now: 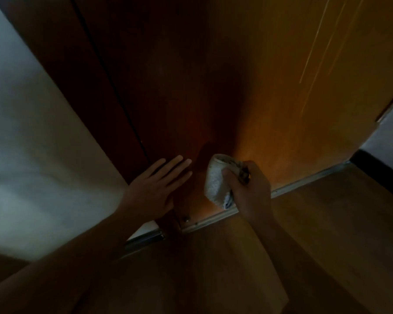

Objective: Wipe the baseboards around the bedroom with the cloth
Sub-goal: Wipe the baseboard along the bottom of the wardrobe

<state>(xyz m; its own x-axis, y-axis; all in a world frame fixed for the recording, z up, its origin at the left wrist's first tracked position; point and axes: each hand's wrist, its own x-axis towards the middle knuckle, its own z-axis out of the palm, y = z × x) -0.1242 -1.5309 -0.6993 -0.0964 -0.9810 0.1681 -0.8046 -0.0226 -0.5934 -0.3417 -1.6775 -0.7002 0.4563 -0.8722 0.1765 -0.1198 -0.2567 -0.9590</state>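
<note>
Here, the cloth [216,180] sits bunched low against the door [281,109], clenched in the right hand [250,189]. The left hand [154,189] presses flat on the door, fingers straight. A dark baseboard [379,173] runs right of the door.

The wooden door [259,98] blocks ahead, the white wall [32,132] the left (dark baseboard [379,169] far right); the floor [327,223] lies open.

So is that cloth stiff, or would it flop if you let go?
Probably floppy: the cloth is bunched into folds in the right hand. Likely light, since curled fingers alone hold it. Its nubbly surface suggests little slip.
</note>
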